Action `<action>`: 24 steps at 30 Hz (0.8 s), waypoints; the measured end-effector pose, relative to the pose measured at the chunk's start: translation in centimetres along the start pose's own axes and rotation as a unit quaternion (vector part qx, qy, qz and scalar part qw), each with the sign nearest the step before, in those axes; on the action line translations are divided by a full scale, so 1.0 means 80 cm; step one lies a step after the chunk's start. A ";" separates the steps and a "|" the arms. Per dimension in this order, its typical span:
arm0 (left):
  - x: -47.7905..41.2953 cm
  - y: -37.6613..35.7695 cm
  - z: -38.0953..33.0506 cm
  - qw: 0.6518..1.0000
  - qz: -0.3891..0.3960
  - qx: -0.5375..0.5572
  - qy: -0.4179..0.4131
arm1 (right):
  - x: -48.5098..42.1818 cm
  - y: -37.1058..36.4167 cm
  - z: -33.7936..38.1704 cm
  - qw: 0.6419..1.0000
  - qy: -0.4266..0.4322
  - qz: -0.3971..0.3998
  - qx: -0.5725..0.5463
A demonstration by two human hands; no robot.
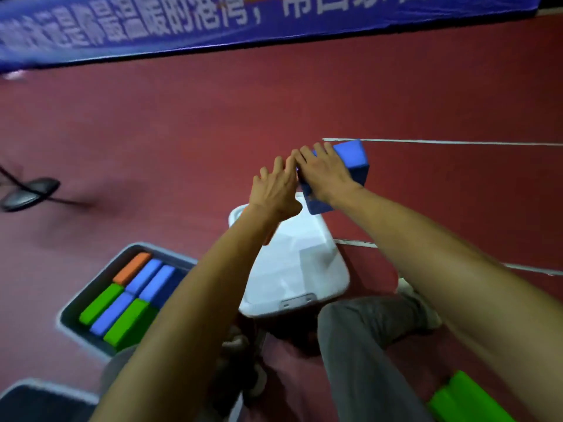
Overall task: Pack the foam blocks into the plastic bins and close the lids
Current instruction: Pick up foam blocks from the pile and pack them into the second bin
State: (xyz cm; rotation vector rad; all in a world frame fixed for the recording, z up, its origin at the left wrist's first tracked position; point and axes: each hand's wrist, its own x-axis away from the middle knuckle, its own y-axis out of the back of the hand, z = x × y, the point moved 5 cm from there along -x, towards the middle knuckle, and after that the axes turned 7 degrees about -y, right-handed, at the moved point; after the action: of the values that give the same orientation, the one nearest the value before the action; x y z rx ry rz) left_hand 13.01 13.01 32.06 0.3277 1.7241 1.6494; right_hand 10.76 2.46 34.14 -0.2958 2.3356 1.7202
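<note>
Red floor (182, 132) — right grip (327, 175) clasps blue block (355, 161), left grip (275, 190) spread — near white bin (304, 269).

1 head cam, wide-angle, fwd + down, near floor (304, 102)
</note>
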 end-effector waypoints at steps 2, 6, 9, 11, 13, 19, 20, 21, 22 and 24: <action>0.032 0.010 0.071 0.996 -0.006 0.063 0.063 | -0.026 0.016 0.067 0.999 0.039 -0.013 -0.015; 0.108 0.037 0.193 0.985 -0.031 0.118 0.124 | -0.057 0.030 0.205 0.992 0.108 -0.029 -0.050; 0.174 0.044 0.263 0.980 -0.029 0.122 0.154 | -0.070 0.029 0.307 0.985 0.158 -0.028 -0.064; 0.217 0.038 0.304 0.973 -0.025 0.126 0.193 | -0.074 0.025 0.369 0.978 0.189 -0.033 -0.082; 0.257 0.025 0.341 0.964 -0.022 0.139 0.227 | -0.072 0.019 0.422 0.972 0.216 -0.030 -0.090; 0.362 -0.037 0.412 0.939 -0.006 0.195 0.284 | -0.070 -0.033 0.531 0.957 0.275 0.024 -0.090; 0.374 -0.050 0.419 0.937 0.004 0.194 0.289 | -0.072 -0.044 0.544 0.955 0.281 0.033 -0.090; 0.383 -0.062 0.424 0.936 0.019 0.190 0.297 | -0.074 -0.054 0.555 0.953 0.287 0.041 -0.091; 0.392 -0.073 0.429 0.933 0.029 0.187 0.305 | -0.076 -0.062 0.566 0.950 0.294 0.047 -0.092; 0.410 -0.100 0.442 0.926 0.035 0.192 0.324 | -0.079 -0.078 0.593 0.944 0.309 0.053 -0.097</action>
State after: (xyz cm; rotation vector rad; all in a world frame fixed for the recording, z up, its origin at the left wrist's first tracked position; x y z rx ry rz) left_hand 14.71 59.38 16.72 0.0075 2.5674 1.5577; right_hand 21.52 46.15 16.73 -0.8734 2.6205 2.1580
